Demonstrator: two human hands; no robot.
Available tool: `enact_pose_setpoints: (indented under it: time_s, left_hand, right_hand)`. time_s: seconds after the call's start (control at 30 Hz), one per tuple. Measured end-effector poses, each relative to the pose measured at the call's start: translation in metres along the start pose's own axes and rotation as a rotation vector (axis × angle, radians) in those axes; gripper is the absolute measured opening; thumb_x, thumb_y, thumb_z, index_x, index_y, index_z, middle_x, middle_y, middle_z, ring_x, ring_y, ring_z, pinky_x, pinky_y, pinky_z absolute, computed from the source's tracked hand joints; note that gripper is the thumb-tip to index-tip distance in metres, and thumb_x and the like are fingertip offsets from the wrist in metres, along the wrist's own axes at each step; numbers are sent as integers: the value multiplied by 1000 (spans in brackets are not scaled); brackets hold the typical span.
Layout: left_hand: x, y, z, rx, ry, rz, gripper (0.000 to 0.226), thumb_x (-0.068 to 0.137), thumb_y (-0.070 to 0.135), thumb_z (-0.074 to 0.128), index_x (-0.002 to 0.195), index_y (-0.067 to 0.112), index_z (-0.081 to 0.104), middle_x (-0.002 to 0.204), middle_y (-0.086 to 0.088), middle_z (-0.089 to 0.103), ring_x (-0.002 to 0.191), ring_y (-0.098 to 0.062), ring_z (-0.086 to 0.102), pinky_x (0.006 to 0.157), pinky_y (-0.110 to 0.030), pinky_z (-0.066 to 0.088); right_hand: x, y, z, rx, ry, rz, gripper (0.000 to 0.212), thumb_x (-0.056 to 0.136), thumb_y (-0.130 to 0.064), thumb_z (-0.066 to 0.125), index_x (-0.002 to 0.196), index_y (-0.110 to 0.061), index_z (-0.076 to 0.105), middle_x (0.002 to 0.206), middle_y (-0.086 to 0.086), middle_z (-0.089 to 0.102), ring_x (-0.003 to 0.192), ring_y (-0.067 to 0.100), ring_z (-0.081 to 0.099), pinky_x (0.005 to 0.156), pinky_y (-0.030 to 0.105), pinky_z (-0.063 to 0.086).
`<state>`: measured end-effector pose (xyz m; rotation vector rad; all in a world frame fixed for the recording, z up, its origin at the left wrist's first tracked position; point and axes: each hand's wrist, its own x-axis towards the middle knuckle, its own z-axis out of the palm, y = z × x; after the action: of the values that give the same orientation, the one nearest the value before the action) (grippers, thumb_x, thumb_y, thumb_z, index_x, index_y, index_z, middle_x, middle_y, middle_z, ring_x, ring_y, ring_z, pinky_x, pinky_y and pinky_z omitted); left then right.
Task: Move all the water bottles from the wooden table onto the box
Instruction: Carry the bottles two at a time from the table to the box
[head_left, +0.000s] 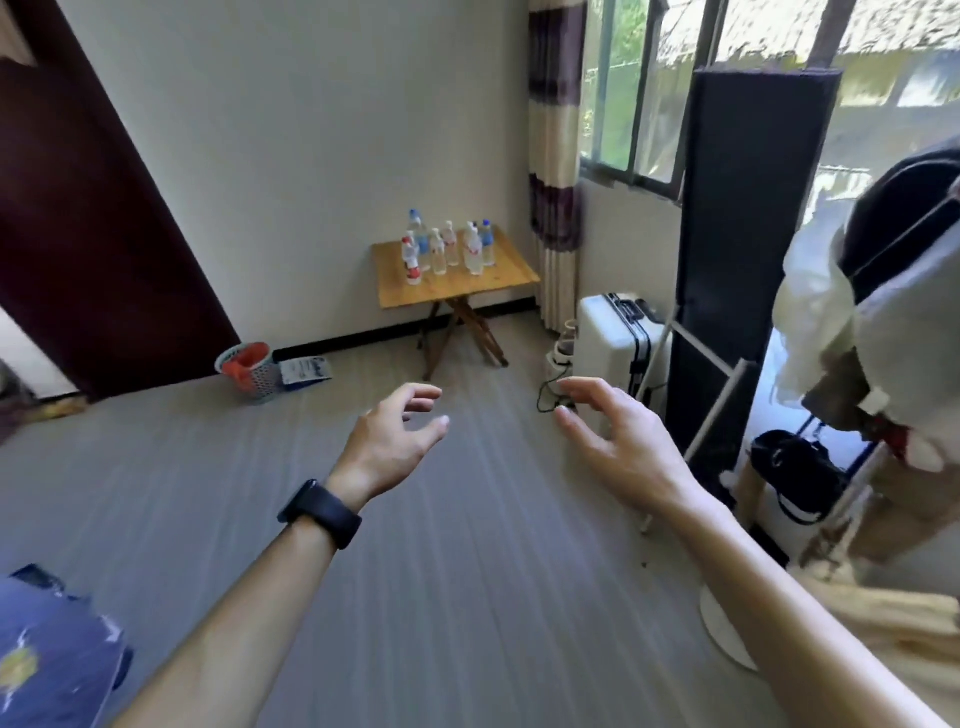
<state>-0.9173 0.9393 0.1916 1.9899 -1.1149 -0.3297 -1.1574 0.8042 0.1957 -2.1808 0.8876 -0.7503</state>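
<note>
Several clear water bottles with red or blue caps stand upright in a cluster on a small wooden folding table against the far wall. My left hand, with a black watch on the wrist, and my right hand are both stretched out in front of me over the floor, well short of the table. Each hand has its fingers curled apart and holds nothing. No box is clearly in view.
A white suitcase and a tall dark panel stand on the right under the window. A mesh basket sits by the dark door on the left. Blue cloth lies at the bottom left. Cables trail near the suitcase.
</note>
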Motion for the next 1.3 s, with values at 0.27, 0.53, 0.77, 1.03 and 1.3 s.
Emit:
enact_pose_setpoints:
  time_s: [0.27, 0.53, 0.77, 1.03, 1.3]
  left_hand:
    - [147, -50, -5, 25, 49, -57, 29, 88, 30, 73, 116, 33, 63, 113, 9, 67, 110, -12, 61, 99, -30, 47]
    - [343, -99, -4, -21, 32, -85, 29, 87, 34, 71, 115, 34, 63, 111, 10, 68, 107, -13, 62, 97, -33, 49]
    - [496, -115, 37, -47, -88, -62, 27, 86, 35, 73, 109, 42, 60, 110, 12, 67, 107, -11, 62, 98, -33, 50]
    - [663, -125, 73, -27, -53, -131, 27, 86, 29, 74, 110, 35, 63, 109, 7, 68, 106, -16, 62, 97, -33, 50]
    - [791, -162, 57, -20, 81, -212, 27, 86, 31, 74, 111, 32, 64, 109, 5, 69, 107, -16, 63, 100, -35, 49]
  right_hand:
    - [163, 33, 46, -19, -43, -62, 46, 86, -64, 51, 128, -45, 56, 118, -11, 66, 116, 12, 59, 101, 37, 47]
    - [345, 59, 89, -86, -104, -13, 37, 94, -43, 64, 130, -35, 60, 123, -10, 65, 113, 3, 59, 93, 14, 44]
    - [486, 101, 106, -36, -45, 1, 35, 95, -44, 62, 129, -36, 60, 123, -11, 64, 115, 2, 58, 94, 26, 46]
    - [664, 166, 129, 7, -94, -15, 36, 94, -46, 60, 129, -37, 59, 122, -8, 65, 119, 11, 58, 104, 37, 46]
    - [836, 171, 160, 41, -154, -126, 35, 95, -47, 58, 128, -35, 62, 123, -9, 66, 117, 11, 61, 102, 36, 49]
